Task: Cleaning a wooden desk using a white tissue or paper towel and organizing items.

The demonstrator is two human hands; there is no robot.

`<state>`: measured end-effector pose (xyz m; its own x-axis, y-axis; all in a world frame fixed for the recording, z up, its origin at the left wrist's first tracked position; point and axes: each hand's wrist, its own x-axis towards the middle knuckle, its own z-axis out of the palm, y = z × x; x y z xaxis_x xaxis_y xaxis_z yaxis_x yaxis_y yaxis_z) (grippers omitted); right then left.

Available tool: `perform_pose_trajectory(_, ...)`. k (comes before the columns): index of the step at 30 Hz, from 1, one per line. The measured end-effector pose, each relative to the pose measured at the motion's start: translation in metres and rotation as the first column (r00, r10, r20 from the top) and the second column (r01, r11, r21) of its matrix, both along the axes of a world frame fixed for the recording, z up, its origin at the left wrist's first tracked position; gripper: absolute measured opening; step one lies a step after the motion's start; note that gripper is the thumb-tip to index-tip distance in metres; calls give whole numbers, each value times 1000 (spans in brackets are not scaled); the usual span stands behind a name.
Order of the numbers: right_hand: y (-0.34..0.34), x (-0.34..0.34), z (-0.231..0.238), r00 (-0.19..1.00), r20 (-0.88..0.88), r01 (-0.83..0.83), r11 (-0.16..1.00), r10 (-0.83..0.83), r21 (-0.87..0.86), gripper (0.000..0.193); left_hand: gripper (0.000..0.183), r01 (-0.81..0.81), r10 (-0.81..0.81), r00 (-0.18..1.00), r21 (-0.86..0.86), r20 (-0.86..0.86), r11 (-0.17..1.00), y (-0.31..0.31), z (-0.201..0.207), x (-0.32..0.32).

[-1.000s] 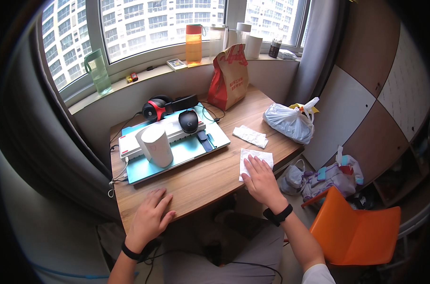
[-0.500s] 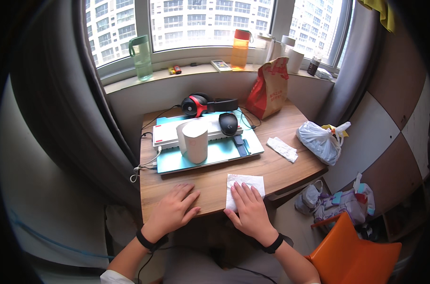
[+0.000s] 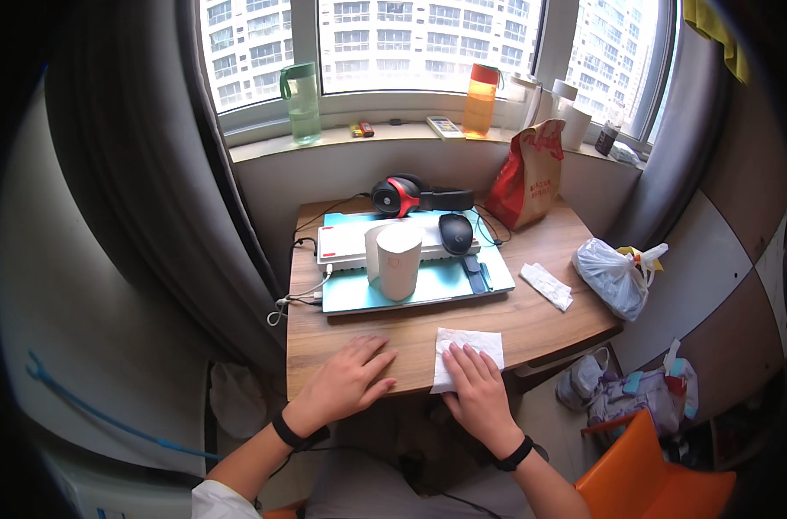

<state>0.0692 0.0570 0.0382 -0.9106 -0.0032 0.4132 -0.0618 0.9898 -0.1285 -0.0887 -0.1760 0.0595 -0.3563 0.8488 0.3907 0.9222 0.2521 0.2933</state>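
My right hand lies flat, its fingers together and stretched over a white paper napkin at the near edge of the wooden desk. The thumb is by the desk edge and partly hidden. My left hand rests palm down on the bare wood to the left, fingers stretched out, holding nothing. Beyond the hands, a closed laptop-like blue slab carries a white keyboard, a roll of white paper and a black mouse.
Black-and-red headphones and a paper bag stand at the back. A folded tissue and a tied plastic bag lie right. White cables hang left. Bottles line the windowsill. An orange chair stands lower right.
The whole view has shifted, so the desk appears farther right. My right thumb has drawn in toward the desk edge; the hand stays on the napkin. My left hand remains on the wood.
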Motion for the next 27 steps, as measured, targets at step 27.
perform_pose_trajectory(27,94,21,-9,947,22,321,947,-322,33,93,45,-19,23,998,-67,51,998,8,14,5)
